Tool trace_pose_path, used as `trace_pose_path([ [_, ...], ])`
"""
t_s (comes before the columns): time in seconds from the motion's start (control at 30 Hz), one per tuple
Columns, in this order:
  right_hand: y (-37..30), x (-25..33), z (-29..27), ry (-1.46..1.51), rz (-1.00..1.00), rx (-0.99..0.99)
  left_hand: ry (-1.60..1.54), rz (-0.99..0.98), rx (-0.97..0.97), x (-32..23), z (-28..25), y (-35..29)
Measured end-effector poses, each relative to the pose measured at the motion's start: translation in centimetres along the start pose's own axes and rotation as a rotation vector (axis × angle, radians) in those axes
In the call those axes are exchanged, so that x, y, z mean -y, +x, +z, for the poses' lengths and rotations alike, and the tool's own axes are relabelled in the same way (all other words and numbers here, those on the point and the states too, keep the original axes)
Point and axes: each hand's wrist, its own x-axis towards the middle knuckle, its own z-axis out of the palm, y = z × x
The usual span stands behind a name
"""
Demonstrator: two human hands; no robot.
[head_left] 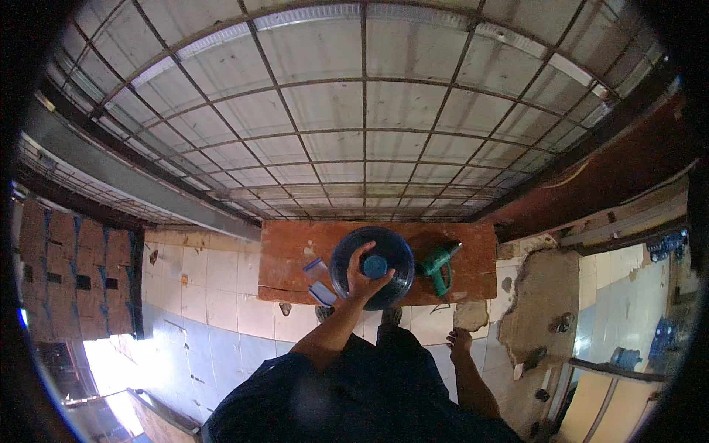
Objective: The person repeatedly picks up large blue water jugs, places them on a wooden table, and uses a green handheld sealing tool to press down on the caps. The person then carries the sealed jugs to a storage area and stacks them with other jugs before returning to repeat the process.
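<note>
A large see-through blue water jug (340, 267) with a blue cap (375, 266) stands upright on the wooden table, seen from above. My left hand (362, 280) curls round the jug's neck, fingers on one side of the cap and thumb on the other. Low beside my body, off the table, hangs my right hand (459, 341), with its fingers loosely bent and apart and nothing visible in them. A green heat gun (437, 267) lies to the right of the jug. On the left are two small white packs with blue edges, one upper pack (314, 266) and one lower pack (322, 293).
The reddish-brown table (281, 247) has a worn front edge and backs onto a metal grid (365, 131). Worn floor tiles (255, 336) surround it, with a broken patch (543, 310) at right. Stacked brown stuff (77, 266) stands far left; blue jugs (626, 358) are far right.
</note>
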Motion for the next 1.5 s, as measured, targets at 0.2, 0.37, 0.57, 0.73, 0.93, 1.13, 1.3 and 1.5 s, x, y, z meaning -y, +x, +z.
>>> trace_pose_path([
  [0.2,10.2,-1.7,2.2,-0.297,0.006,0.076,0.258,-0.037,0.079,2.6,-0.5,-1.4],
  [0.37,34.9,-5.9,2.0,0.324,-0.128,1.014,0.095,-0.124,0.039,1.6,0.0,-1.2],
  [0.57,41.4,-6.9,14.5,-0.718,-0.213,0.418,0.247,-0.005,0.1,1.1,-0.7,-0.8],
  [0.73,37.1,-6.3,17.0,-0.224,-0.224,0.339,0.244,-0.043,0.158,1.9,-0.7,-1.3],
  [0.93,20.4,3.2,12.9,-0.038,-0.331,0.168,0.137,0.028,0.005,-0.8,-1.8,-2.4],
  [1.13,-8.7,19.7,4.9,0.218,-0.363,0.44,0.171,-0.505,0.037,-1.9,-4.3,-11.7],
  [1.3,-20.9,25.2,1.9,0.289,-0.319,0.482,0.007,-0.054,0.609,-10.9,4.1,-8.7],
  [1.5,-23.8,24.8,4.3,0.51,-0.384,0.723,-1.096,-0.81,0.825,-20.0,12.9,-7.5],
])
